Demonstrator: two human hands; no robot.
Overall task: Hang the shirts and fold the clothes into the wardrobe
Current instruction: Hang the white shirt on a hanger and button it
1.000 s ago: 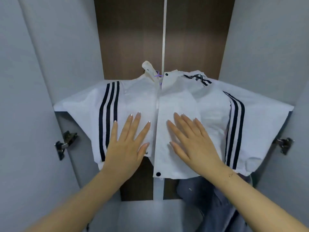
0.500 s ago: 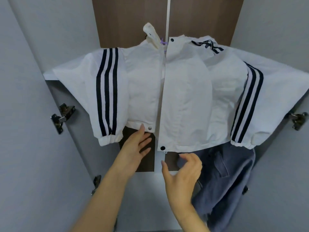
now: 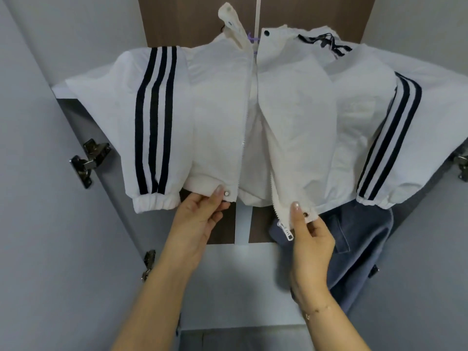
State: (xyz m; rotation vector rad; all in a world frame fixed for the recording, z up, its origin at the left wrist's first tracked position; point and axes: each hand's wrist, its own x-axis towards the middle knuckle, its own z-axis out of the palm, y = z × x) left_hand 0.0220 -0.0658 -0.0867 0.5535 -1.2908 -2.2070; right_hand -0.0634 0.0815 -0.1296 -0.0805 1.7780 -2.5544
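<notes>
1. The jacket (image 3: 222, 117) hangs across the middle of the frame, inside the open wardrobe (image 3: 177, 19), its front unzipped and the two halves parted. A hard downward tug on the hem could, I judge, drag it off its hanger (image 3: 251, 38), since only a sliver of purple shows at the collar and the seating cannot be checked.
2. The blue garment (image 3: 359, 249) at lower right hangs close behind the jacket's right half. If the halves are drawn together carelessly, it could get caught between them or in the zip.
3. The left hand (image 3: 195, 221), lower centre, pinches the left hem corner beside a snap (image 3: 227, 193). The right hand (image 3: 311, 239) pinches the right hem corner by the other snap, with the zip pull (image 3: 287, 230) dangling just beside its thumb. Uneven pulling would likely leave the hems misaligned, so the zip might not seat.
4. Hidden or unclear: the rail and most of the hanger are out of view at the top; the jacket's right sleeve is cut by the right edge; what the blue garment hangs from cannot be seen.
</notes>
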